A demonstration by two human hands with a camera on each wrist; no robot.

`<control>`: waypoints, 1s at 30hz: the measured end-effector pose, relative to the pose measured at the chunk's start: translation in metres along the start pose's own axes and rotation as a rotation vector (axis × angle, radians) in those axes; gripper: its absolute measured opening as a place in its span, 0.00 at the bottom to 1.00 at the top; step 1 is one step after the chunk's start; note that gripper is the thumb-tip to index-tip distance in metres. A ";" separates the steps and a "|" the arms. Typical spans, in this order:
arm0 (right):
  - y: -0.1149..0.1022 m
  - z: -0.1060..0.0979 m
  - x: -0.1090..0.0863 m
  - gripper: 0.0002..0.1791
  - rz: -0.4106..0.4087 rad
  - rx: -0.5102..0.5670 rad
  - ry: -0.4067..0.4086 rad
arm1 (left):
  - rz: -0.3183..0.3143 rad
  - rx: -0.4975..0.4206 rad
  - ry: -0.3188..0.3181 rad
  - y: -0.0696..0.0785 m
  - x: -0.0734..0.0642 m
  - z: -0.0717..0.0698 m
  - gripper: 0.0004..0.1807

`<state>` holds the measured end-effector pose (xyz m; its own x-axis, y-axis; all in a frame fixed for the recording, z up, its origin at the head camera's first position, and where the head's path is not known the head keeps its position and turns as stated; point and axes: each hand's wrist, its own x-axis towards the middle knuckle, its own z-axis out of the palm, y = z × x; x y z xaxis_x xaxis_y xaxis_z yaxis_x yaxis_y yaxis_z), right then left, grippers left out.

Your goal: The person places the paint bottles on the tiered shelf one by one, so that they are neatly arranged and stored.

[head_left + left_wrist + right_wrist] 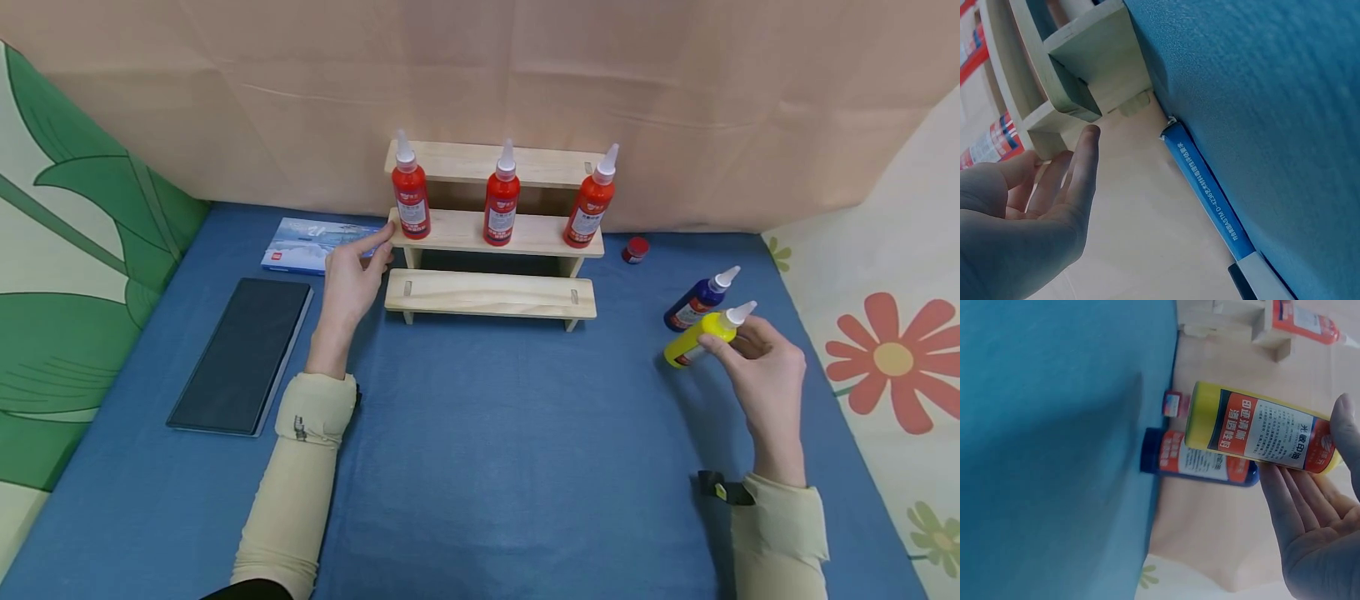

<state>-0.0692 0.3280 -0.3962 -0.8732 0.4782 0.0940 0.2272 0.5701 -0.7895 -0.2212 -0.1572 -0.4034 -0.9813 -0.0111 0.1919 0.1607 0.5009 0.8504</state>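
A three-step wooden rack (491,293) stands at the back of the table, with three red bottles (501,200) in a row on its middle step. My left hand (354,279) pinches the left end of that step between thumb and fingers, close beside the leftmost red bottle (412,200). In the left wrist view the thumb and fingertips (1089,134) lie around the board's end. My right hand (765,375) holds a yellow bottle (701,337) by its upper part, tilted and raised off the table (1054,456). A blue bottle (692,307) with a white nozzle stands just behind it.
A small red-capped jar (635,249) sits right of the rack. On the left lie a light-blue box (300,242) and a dark flat tablet-like slab (240,358). A beige cloth (480,75) hangs behind the rack.
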 end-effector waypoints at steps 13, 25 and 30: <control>-0.031 0.013 0.008 0.27 -0.143 0.074 0.004 | -0.002 -0.004 -0.016 -0.001 -0.001 -0.002 0.22; -0.058 0.026 0.018 0.25 -0.146 0.132 -0.007 | 0.008 -0.004 -0.009 -0.003 -0.002 -0.001 0.21; -0.071 0.030 0.018 0.26 -0.174 0.134 -0.015 | 0.024 -0.009 -0.010 -0.001 -0.001 -0.001 0.21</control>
<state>-0.1144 0.2763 -0.3567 -0.9009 0.3697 0.2272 0.0142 0.5485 -0.8360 -0.2205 -0.1591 -0.4039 -0.9781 0.0094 0.2078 0.1853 0.4931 0.8500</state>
